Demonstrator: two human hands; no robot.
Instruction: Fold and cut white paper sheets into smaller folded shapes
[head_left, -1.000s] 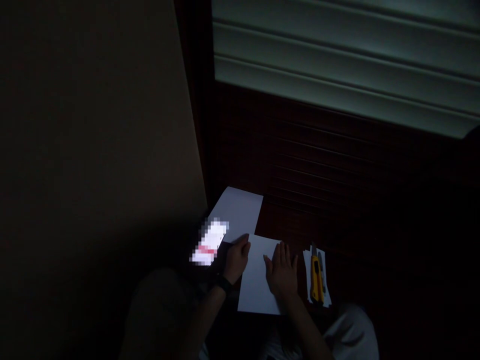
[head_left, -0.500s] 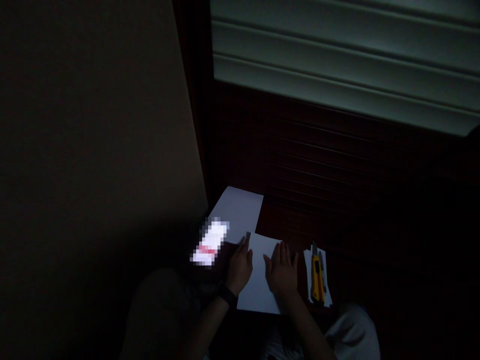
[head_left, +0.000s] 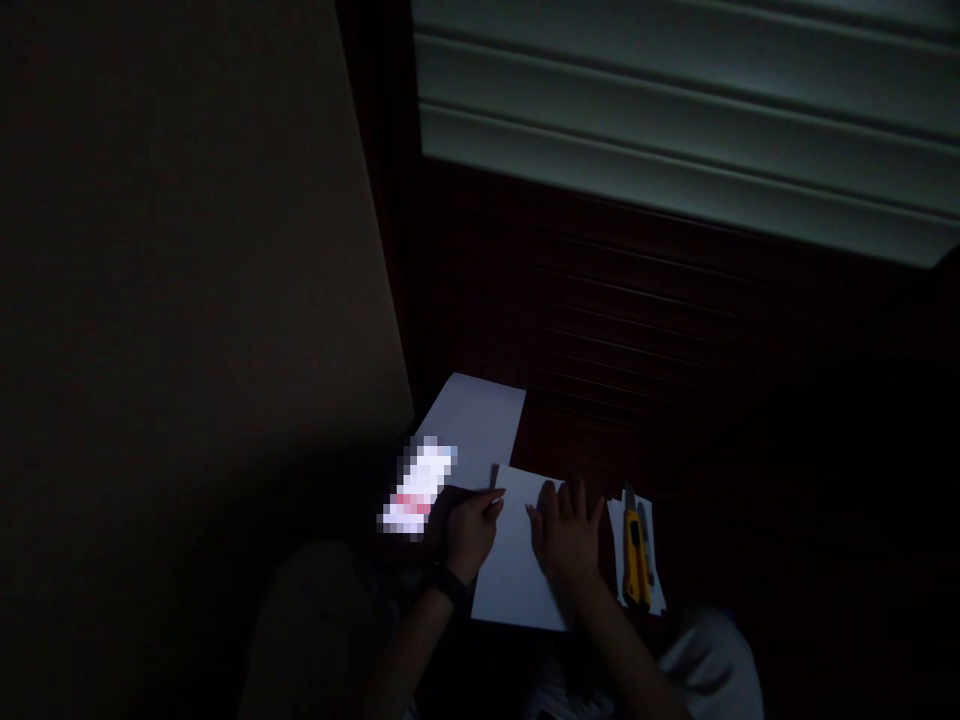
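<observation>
A white sheet of paper (head_left: 517, 585) lies in front of me, its top edge tilted slightly. My left hand (head_left: 471, 535), with a dark band on the wrist, is at the sheet's left edge; its thumb and index finger are closed together on that edge. My right hand (head_left: 568, 535) rests on the right part of the sheet, fingers spread and a little bent, the thumb pointing inward. A small dark strip shows at the sheet's top left corner; I cannot make out what it is.
Another white sheet (head_left: 487, 425) lies farther back. A bright, pixelated screen (head_left: 418, 488) is left of my left hand. On the right, a yellow utility knife (head_left: 636, 560) and a slim pen-like item (head_left: 646, 545) lie on small papers (head_left: 657, 592). A wall (head_left: 300, 250) rises on the left.
My left hand has drawn back slightly toward me, its index finger bending from straight along the edge into a pinch. The fingers of my right hand have spread and bent more.
</observation>
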